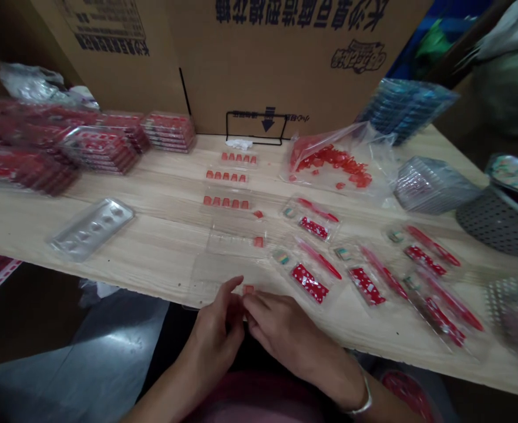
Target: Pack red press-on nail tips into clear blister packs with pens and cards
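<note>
My left hand (218, 329) and my right hand (285, 335) meet at the table's front edge, fingertips pinched together over a clear plastic tray (206, 276). A small red piece (248, 289) sits just above the fingertips; I cannot tell whether it lies in the tray or is held. Further back lie three clear trays, each with a row of red pieces (226, 202). Two loose red pieces (258, 241) lie between them and my hands.
A clear bag of red pieces (336, 161) lies at the back. Filled blister packs (312, 276) spread to the right. Stacks of red packs (96, 147) stand at left, an empty moulded tray (90, 228) nearer. Cardboard boxes (259, 64) wall the back. A grey basket (499, 220) stands at right.
</note>
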### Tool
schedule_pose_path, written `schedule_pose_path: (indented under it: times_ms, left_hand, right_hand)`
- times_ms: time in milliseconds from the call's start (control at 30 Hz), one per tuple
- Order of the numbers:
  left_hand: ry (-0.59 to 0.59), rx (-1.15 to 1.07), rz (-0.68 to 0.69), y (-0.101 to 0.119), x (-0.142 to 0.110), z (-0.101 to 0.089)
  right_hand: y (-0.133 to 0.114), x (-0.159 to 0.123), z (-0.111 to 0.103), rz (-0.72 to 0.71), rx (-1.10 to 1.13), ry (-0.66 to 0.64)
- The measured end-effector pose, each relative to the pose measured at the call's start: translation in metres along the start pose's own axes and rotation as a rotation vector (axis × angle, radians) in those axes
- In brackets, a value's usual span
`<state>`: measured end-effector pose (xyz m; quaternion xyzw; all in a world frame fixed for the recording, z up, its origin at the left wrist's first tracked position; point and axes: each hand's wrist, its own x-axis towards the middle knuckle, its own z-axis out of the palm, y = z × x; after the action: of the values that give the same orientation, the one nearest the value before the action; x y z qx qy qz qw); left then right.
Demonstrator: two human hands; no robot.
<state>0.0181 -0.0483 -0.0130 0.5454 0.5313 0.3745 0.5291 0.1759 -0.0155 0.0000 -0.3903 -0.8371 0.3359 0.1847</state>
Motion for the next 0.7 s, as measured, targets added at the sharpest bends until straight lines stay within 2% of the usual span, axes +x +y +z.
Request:
schedule_pose_path:
  times_ms: [67, 200, 267, 367, 467, 533, 600, 700]
  left_hand:
    - [-0.003, -0.055, -0.029, 0.001, 0.001, -0.001]
    - [-0.038, -0.395, -0.201, 0.001, 0.005, -0.009]
    - [-0.050, -0.515, -0.288, 0.000, 0.007, -0.014]
    - [-0.027, -0.530, -0.329, -0.002, 0.011, -0.015]
    - [0.041, -0.407, -0.235, 0.002, 0.014, -0.011]
    - [0.071, -0.319, -0.172, 0.006, 0.016, -0.008]
    - [0.075, -0.255, -0.152, 0.009, 0.018, -0.007]
    - [0.030, -0.297, -0.196, 0.011, 0.022, -0.010]
  right_hand:
    - [0.003, 0.000, 0.006, 0.020, 0.044, 0.044]
    - [0.007, 0.003, 0.016, 0.292, 0.475, 0.150]
    - [0.006, 0.005, 0.018, 0.364, 0.575, 0.189]
    - [0.003, 0.004, 0.021, 0.315, 0.434, 0.277]
    - [0.002, 0.003, 0.026, 0.133, 0.172, 0.375]
    - [0.002, 0.003, 0.028, 0.066, 0.102, 0.398]
    - [0.003, 0.004, 0.027, 0.092, 0.166, 0.376]
    - [0.006, 0.007, 0.018, 0.197, 0.475, 0.325]
